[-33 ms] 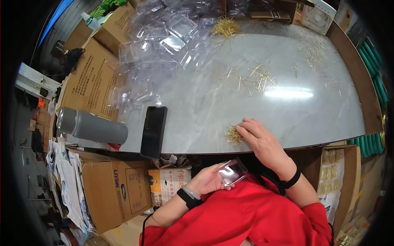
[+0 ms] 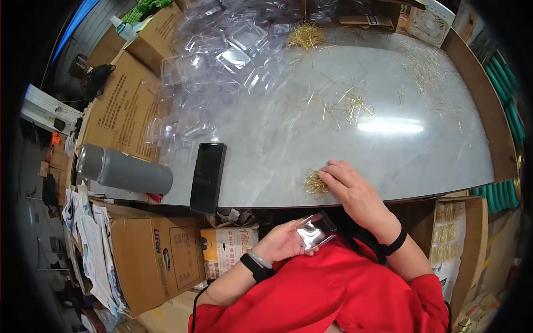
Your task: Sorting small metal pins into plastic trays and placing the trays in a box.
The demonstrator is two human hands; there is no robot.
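Observation:
My left hand (image 2: 284,242) is below the table's near edge, close to my red top, with its fingers closed round a small clear plastic case (image 2: 316,230). The case looks like a shallow square shell, tilted and catching the light. At the table's front, my right hand (image 2: 355,191) bends over a little heap of gold wire hooks (image 2: 315,183). Its fingertips press together at the heap's right side; which hooks they grip is partly hidden. Farther back lie scattered gold hooks (image 2: 355,105) and a bigger, dense heap of hooks (image 2: 306,36).
Many clear plastic cases (image 2: 191,69) pile up at the back left. A black phone (image 2: 208,177) and a grey bottle (image 2: 130,171) lie left of my hands. Cardboard boxes (image 2: 152,266) stand below left. A small white fan (image 2: 428,25) is at the back right.
The plastic case has turned very slightly in my left hand. The little heap of hooks has shifted a touch to the left; my right hand stays at it.

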